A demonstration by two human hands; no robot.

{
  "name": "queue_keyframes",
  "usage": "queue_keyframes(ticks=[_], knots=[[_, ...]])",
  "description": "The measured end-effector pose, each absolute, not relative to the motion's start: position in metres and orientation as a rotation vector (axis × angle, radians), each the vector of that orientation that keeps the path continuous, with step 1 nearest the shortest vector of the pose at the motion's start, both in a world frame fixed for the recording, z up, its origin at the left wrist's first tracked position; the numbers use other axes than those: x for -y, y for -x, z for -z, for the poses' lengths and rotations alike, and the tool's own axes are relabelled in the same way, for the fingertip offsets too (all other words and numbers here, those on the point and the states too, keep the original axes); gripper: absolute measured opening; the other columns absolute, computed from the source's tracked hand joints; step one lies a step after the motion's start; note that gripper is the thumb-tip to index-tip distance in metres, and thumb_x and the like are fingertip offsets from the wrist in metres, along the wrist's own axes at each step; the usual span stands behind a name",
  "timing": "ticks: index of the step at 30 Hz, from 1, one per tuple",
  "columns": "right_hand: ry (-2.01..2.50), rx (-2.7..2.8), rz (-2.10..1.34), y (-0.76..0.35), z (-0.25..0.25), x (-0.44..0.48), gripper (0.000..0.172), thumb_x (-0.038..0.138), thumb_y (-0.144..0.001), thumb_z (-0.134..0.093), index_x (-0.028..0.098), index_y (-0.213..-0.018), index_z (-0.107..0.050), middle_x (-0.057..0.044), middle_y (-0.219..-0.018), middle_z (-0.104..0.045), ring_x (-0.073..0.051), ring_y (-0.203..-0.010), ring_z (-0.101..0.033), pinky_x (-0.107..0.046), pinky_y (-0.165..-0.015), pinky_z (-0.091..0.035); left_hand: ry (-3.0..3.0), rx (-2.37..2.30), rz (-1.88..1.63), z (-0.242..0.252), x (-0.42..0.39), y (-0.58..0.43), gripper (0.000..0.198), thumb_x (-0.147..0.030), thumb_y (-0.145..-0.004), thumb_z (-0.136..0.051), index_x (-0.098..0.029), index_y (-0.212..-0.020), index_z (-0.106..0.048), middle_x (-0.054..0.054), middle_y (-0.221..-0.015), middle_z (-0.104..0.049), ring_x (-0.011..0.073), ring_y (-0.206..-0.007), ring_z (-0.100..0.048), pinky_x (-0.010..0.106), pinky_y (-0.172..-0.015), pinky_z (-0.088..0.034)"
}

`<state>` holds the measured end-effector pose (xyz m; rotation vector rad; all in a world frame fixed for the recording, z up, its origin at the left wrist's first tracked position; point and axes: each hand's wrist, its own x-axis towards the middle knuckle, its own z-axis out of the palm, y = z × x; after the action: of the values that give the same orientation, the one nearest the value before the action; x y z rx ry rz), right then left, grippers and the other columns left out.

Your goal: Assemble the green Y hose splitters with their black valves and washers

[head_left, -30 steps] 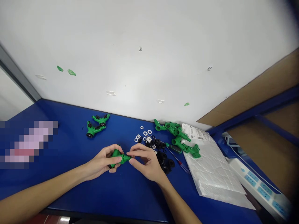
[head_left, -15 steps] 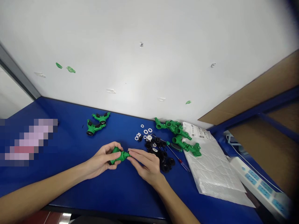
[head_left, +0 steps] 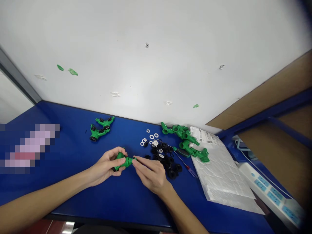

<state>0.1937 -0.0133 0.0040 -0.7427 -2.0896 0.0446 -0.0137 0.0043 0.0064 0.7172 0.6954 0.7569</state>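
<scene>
My left hand (head_left: 105, 166) is wrapped round a green plastic hose fitting (head_left: 122, 161) held just above the blue table (head_left: 73, 152). My right hand (head_left: 148, 174) pinches at the fitting's right end with thumb and forefinger; what sits between those fingertips is too small to make out. A pile of black rings (head_left: 168, 159) and several white washers (head_left: 150, 138) lie just beyond my right hand. Two assembled green Y-fittings (head_left: 101, 128) rest at the back left. More green fittings (head_left: 186, 141) lie at the back right beside a thin screwdriver (head_left: 184, 161).
A white padded bag (head_left: 221, 172) lies on the table's right side, with a white and blue power strip (head_left: 268, 191) further right. A white wall rises behind the table. A blurred patch covers the left edge of the table.
My right hand has slid left and closed in on the fitting's end, fingers drawn into a tighter pinch. The left hand has kept its grip on the fitting.
</scene>
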Motion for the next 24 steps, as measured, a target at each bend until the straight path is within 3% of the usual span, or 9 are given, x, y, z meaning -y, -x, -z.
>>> queue_keyframes(ticks=[4, 9, 14, 19, 24], knots=[[0.875, 1.852, -0.274, -0.181, 0.0, 0.019, 0.022, 0.012, -0.084, -0.066, 0.024, -0.1, -0.076, -0.007, -0.093, -0.078, -0.022, -0.075, -0.076, -0.029, -0.063, -0.064, -0.775, -0.713, -0.825, -0.008, -0.003, 0.012, 0.023, -0.03, -0.079, -0.076, -0.018, -0.088, -0.058, -0.002, -0.076, -0.049, 0.0082, -0.06, -0.046, 0.019, -0.045, -0.029], [0.974, 1.591, -0.613, -0.171, 0.001, 0.024, 0.01, 0.013, -0.083, -0.066, 0.02, -0.086, -0.072, -0.006, -0.084, -0.078, -0.016, -0.056, -0.072, -0.025, -0.054, -0.062, -0.944, -0.728, -0.959, -0.002, -0.001, 0.012, 0.024, -0.031, -0.08, -0.074, -0.019, -0.087, -0.055, 0.001, -0.097, -0.051, 0.0049, -0.055, -0.047, 0.021, -0.044, -0.035], [1.037, 1.526, -0.779, -0.176, -0.001, 0.02, 0.017, 0.018, -0.079, -0.071, 0.02, -0.096, -0.07, -0.006, -0.085, -0.077, -0.019, -0.068, -0.074, -0.026, -0.057, -0.062, -1.137, -0.734, -0.962, 0.003, 0.0, 0.015, 0.022, -0.03, -0.084, -0.07, -0.02, -0.09, -0.052, 0.002, -0.108, -0.046, 0.0018, -0.05, -0.05, 0.023, -0.046, -0.039], [1.081, 1.621, -1.044, -0.185, -0.005, 0.011, 0.017, 0.026, -0.082, -0.068, 0.018, -0.096, -0.074, -0.005, -0.08, -0.077, -0.017, -0.063, -0.072, -0.027, -0.059, -0.06, -1.183, -0.788, -0.964, 0.006, -0.001, 0.016, 0.021, -0.03, -0.084, -0.069, -0.02, -0.089, -0.051, 0.001, -0.105, -0.047, 0.0018, -0.05, -0.049, 0.023, -0.047, -0.04], [1.07, 1.822, -1.095, -0.197, -0.013, 0.007, 0.018, 0.025, -0.084, -0.066, 0.018, -0.098, -0.073, -0.005, -0.086, -0.076, -0.018, -0.075, -0.071, -0.031, -0.074, -0.059, -1.208, -0.806, -0.909, 0.008, 0.001, 0.015, 0.022, -0.03, -0.084, -0.07, -0.02, -0.089, -0.051, 0.001, -0.107, -0.046, 0.0009, -0.049, -0.049, 0.022, -0.047, -0.04]])
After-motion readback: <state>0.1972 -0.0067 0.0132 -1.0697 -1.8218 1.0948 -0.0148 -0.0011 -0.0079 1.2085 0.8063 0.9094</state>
